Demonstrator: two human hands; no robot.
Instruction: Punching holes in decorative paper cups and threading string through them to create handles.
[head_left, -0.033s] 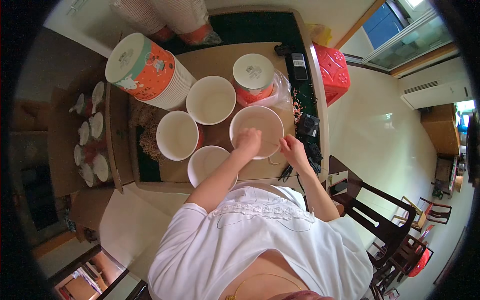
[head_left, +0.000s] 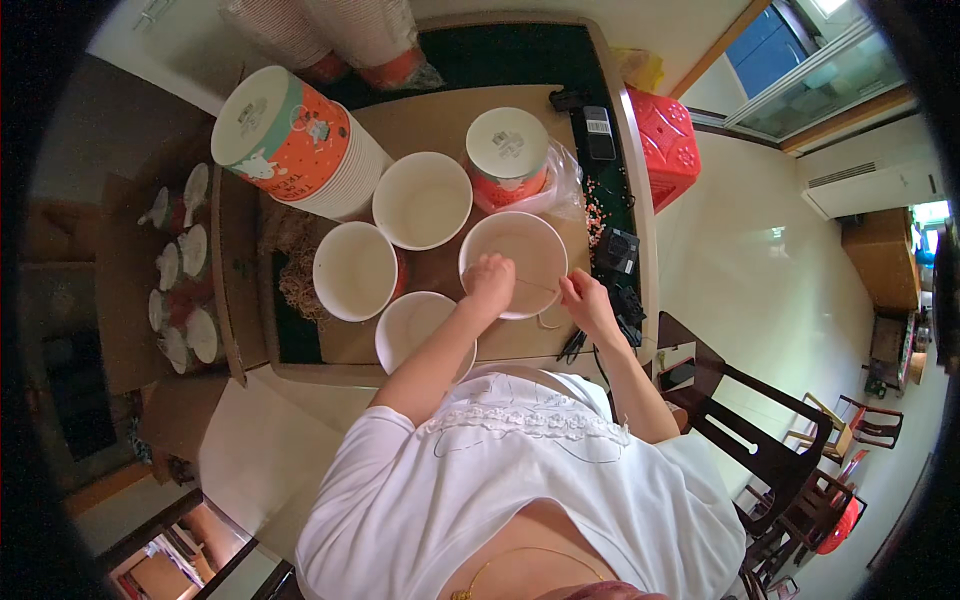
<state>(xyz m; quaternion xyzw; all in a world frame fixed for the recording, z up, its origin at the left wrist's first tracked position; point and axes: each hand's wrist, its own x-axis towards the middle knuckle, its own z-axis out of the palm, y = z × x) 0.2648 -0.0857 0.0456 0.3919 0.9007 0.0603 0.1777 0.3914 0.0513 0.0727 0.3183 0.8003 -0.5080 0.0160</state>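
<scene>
The head view showed a thin strand running between the hands across the mouth of a white tub, towards the right edge of the table; the right hand pinched the strand at the rim, while the left hand was curled over the opening, its fingertips hidden and its grip indeterminable. The step in hand was judged to be working the strand within the tub, the next move calling for even tension clear of the rim. A front tub at the near edge lay beneath the left forearm, and black devices along the right edge narrowed the right hand's room.
</scene>
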